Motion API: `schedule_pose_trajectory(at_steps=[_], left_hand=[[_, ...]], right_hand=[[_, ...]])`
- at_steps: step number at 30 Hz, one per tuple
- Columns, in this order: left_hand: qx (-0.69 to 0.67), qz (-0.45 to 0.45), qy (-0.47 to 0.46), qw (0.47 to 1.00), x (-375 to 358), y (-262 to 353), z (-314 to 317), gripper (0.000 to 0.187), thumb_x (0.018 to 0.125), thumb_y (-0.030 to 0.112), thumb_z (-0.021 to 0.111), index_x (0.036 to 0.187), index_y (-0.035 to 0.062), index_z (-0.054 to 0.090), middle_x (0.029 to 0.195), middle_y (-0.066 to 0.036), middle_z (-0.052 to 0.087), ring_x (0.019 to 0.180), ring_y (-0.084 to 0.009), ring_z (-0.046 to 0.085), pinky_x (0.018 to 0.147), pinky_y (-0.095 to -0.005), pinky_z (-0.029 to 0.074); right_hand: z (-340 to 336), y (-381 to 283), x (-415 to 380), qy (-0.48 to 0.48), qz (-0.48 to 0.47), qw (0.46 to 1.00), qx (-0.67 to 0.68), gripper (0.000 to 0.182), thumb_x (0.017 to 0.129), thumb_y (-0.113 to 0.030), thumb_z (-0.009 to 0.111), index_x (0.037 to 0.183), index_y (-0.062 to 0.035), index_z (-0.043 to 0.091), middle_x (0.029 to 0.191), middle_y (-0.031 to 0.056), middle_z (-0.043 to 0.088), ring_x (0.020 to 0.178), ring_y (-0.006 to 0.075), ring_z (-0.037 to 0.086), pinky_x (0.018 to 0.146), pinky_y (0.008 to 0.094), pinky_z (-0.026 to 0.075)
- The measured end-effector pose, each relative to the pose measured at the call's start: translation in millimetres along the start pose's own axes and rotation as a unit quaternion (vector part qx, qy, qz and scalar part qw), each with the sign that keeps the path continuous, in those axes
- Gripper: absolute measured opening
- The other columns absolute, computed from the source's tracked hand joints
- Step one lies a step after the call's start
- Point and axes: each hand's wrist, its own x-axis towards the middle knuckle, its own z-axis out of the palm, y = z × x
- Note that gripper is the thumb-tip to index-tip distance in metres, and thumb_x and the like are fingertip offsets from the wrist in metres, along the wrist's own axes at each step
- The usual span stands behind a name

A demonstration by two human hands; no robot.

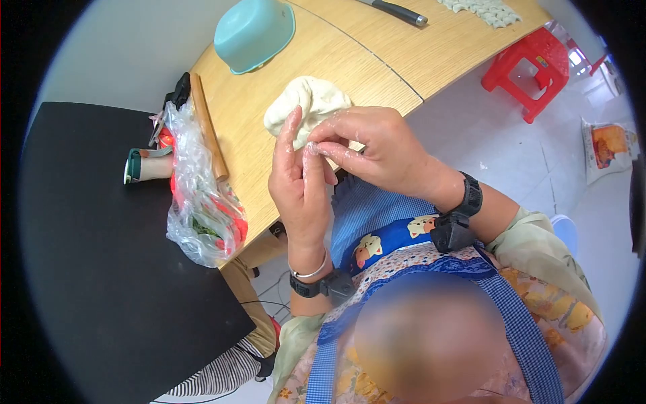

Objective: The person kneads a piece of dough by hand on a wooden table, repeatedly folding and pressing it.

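Note:
My left hand (299,178) is raised in front of a lump of white dough (328,96) on the wooden table, with its index finger and thumb stretched upward. At the tip of the left thumb, my right hand (380,145) pinches with thumb and forefinger. Whitish dough residue clings to the fingers of both hands. The dough lump, smooth with a fold in it, lies just beyond the hands and is partly covered by them.
On the wooden table (336,57) are a turquoise bowl (252,37), a black-handled knife (400,12), several shaped dough pieces (488,8) and a rolling pin (208,128). A plastic bag (195,195) and a cup (151,165) lie leftward, by a black surface (114,256). A red stool (531,71) stands right.

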Motion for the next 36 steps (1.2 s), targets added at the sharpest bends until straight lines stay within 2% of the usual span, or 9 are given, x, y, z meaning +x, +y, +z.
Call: schedule_pose_trajectory(at_steps=[9,11,15,18,20,21,23,33,36], left_hand=[[-0.030,-0.006,0.016,0.999,8.0,-11.2,7.6,0.042,0.108,0.012,0.052,0.147,-0.0016,0.048,0.089,0.001,0.063,0.063,0.0002,0.048,0.052,-0.0152,0.034],[-0.071,-0.029,0.003,0.997,8.4,-13.6,6.9,0.042,0.108,0.011,0.052,0.147,-0.0025,0.048,0.093,0.000,0.063,0.064,0.0001,0.048,0.052,-0.0153,0.035],[-0.081,-0.051,-0.006,0.995,8.5,-15.2,6.7,0.042,0.108,0.011,0.052,0.147,-0.0029,0.047,0.094,-0.001,0.064,0.063,0.0001,0.046,0.053,-0.0159,0.035],[-0.057,-0.040,-0.001,0.998,8.8,-17.8,3.6,0.042,0.107,0.010,0.052,0.147,-0.0030,0.047,0.092,0.000,0.064,0.063,-0.0006,0.047,0.053,-0.0169,0.036],[0.107,0.007,0.003,0.994,9.6,-19.3,-0.1,0.044,0.105,0.007,0.053,0.149,-0.0009,0.047,0.082,0.000,0.064,0.062,-0.0028,0.049,0.054,-0.0190,0.038],[0.107,0.007,0.003,0.994,9.9,-21.1,-1.5,0.044,0.105,0.007,0.053,0.149,-0.0009,0.047,0.082,0.000,0.064,0.062,-0.0028,0.049,0.054,-0.0190,0.038],[0.268,0.087,0.005,0.959,10.7,-25.4,-4.0,0.048,0.103,0.005,0.055,0.150,0.0025,0.047,0.071,-0.002,0.061,0.060,-0.0057,0.051,0.054,-0.0226,0.039],[0.330,0.140,0.003,0.934,11.0,-27.5,-2.5,0.049,0.102,0.004,0.056,0.150,0.0048,0.048,0.065,-0.005,0.057,0.059,-0.0083,0.053,0.055,-0.0259,0.041],[0.228,0.089,-0.005,0.970,9.7,-22.0,4.8,0.046,0.103,0.005,0.054,0.149,0.0015,0.048,0.071,-0.002,0.060,0.060,-0.0061,0.051,0.054,-0.0228,0.038]], right_hand=[[8.6,8.5,2.4,0.031,-0.019,0.996,-0.077,0.011,0.090,-0.010,0.067,0.094,-0.0005,0.071,0.083,0.0154,0.071,0.073,0.0297,0.069,0.066,0.0369,0.054],[6.8,6.5,5.0,0.000,0.092,0.995,0.037,0.010,0.091,-0.009,0.067,0.094,0.0007,0.070,0.081,0.0164,0.071,0.073,0.0276,0.070,0.066,0.0356,0.054],[3.9,14.3,4.4,-0.023,0.155,0.983,0.094,0.012,0.091,-0.009,0.068,0.095,0.0018,0.071,0.081,0.0167,0.073,0.073,0.0246,0.072,0.067,0.0340,0.055],[1.8,17.0,3.8,-0.038,0.177,0.974,0.139,0.015,0.091,-0.011,0.070,0.097,0.0024,0.072,0.083,0.0165,0.074,0.075,0.0226,0.073,0.069,0.0326,0.056],[0.1,15.9,4.5,-0.054,0.140,0.985,0.083,0.017,0.091,-0.012,0.071,0.099,0.0025,0.073,0.084,0.0163,0.075,0.076,0.0216,0.073,0.071,0.0316,0.057],[0.0,16.5,4.3,-0.053,0.140,0.985,0.083,0.017,0.091,-0.012,0.071,0.099,0.0025,0.073,0.084,0.0163,0.075,0.076,0.0216,0.073,0.071,0.0316,0.057],[0.3,18.3,3.8,-0.049,0.136,0.986,0.080,0.017,0.090,-0.012,0.071,0.099,0.0025,0.073,0.082,0.0160,0.074,0.075,0.0208,0.073,0.070,0.0315,0.057],[0.5,14.5,3.3,-0.032,0.176,0.982,0.067,0.015,0.088,-0.012,0.069,0.091,0.0024,0.073,0.078,0.0155,0.073,0.070,0.0177,0.070,0.068,0.0296,0.056],[1.0,19.7,4.0,-0.026,0.199,0.975,0.093,0.014,0.089,-0.011,0.069,0.092,0.0023,0.072,0.078,0.0136,0.073,0.071,0.0156,0.070,0.068,0.0283,0.055]])
